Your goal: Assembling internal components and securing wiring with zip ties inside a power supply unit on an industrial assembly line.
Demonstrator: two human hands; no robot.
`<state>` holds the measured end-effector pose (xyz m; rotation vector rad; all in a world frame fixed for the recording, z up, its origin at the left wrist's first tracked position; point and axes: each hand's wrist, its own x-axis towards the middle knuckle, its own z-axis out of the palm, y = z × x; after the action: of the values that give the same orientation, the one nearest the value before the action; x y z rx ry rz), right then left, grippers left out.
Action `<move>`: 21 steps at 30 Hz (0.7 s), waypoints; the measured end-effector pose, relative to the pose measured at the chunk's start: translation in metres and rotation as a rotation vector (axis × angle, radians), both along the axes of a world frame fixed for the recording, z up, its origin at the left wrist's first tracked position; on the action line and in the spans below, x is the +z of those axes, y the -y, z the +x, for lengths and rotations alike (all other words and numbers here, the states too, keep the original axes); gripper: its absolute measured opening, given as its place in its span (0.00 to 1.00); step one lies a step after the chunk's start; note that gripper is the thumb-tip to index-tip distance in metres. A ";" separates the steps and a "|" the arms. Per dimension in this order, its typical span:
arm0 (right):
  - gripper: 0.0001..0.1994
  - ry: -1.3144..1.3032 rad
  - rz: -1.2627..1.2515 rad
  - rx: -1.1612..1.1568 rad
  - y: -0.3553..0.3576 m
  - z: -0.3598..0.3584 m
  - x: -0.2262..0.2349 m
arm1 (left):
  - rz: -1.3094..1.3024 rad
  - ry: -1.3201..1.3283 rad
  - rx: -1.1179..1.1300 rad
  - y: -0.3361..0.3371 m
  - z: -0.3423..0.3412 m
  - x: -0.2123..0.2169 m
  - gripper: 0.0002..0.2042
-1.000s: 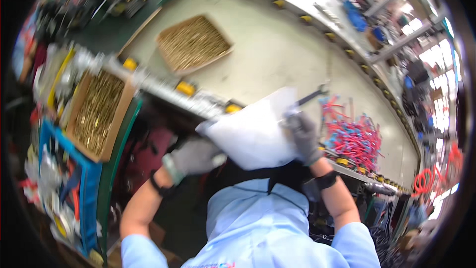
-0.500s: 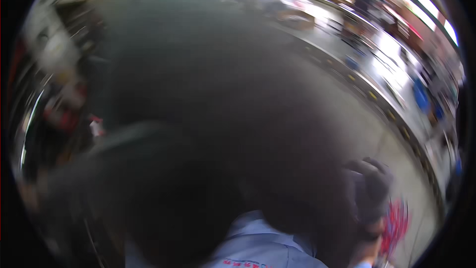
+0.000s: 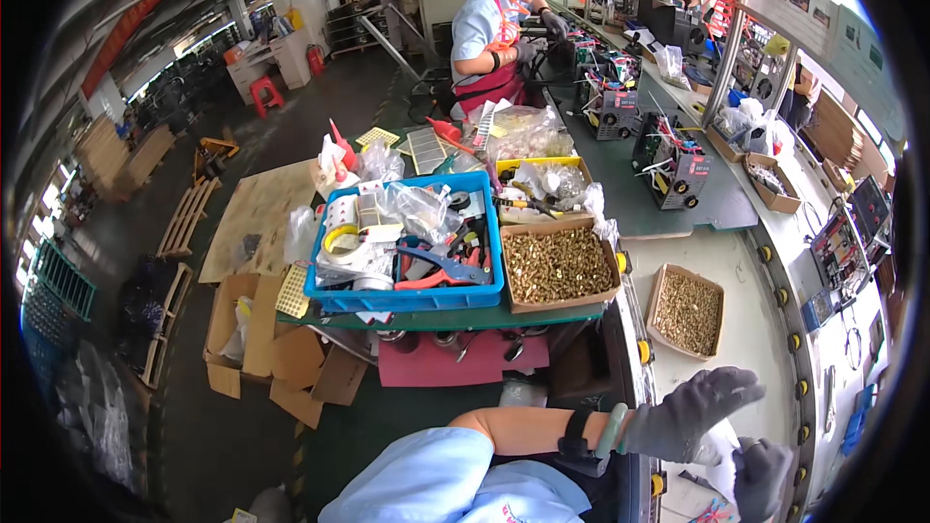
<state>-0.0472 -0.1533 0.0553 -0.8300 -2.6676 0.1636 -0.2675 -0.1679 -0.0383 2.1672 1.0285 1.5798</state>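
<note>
My left hand point(image 3: 693, 415), in a dark grey glove, reaches to the right over the pale conveyor surface. Its fingers are stretched out. Close beside it my right hand point(image 3: 762, 479), also gloved, has curled fingers at a limp white piece, like paper or thin plastic point(image 3: 717, 447). That white piece spans the gap between both hands; the left palm seems to touch it. Below lie thin red and blue wires point(image 3: 715, 511), partly cut off by the picture edge. Beyond my hands sits a cardboard tray of small brass-coloured parts point(image 3: 687, 312).
On the green bench stand a blue crate point(image 3: 407, 302) with tools and tape, and a box of brass fittings point(image 3: 562, 266). A co-worker point(image 3: 484, 39) works farther off beside open machine units point(image 3: 668, 169). Opened cartons point(image 3: 257, 329) lie on the left.
Half a second ago a blurred dark shape covered most of the view, and one gloved hand showed at the lower right near red wires. Now the view is sharp and both hands are together.
</note>
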 end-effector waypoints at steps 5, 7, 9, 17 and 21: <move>0.04 0.053 -0.192 -0.025 -0.005 -0.008 -0.049 | -0.196 -0.646 0.027 -0.016 0.008 -0.031 0.14; 0.07 0.052 -0.257 -0.025 0.006 -0.012 -0.065 | -0.201 -0.540 -0.024 -0.016 0.007 -0.052 0.06; 0.08 0.279 -0.178 -0.136 0.014 -0.008 -0.066 | -0.249 -0.558 -0.103 -0.015 0.003 -0.060 0.06; 0.10 0.156 -0.259 -0.579 0.008 0.025 0.002 | -0.062 -0.217 0.443 -0.052 -0.232 0.032 0.12; 0.06 0.434 -0.193 -0.437 0.028 0.046 -0.054 | -0.526 -0.417 1.203 -0.086 -0.387 0.041 0.13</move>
<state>-0.0010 -0.1811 0.0017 -1.6501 -2.7950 0.1453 -0.6549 -0.0822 0.0027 1.5058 2.8166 0.8824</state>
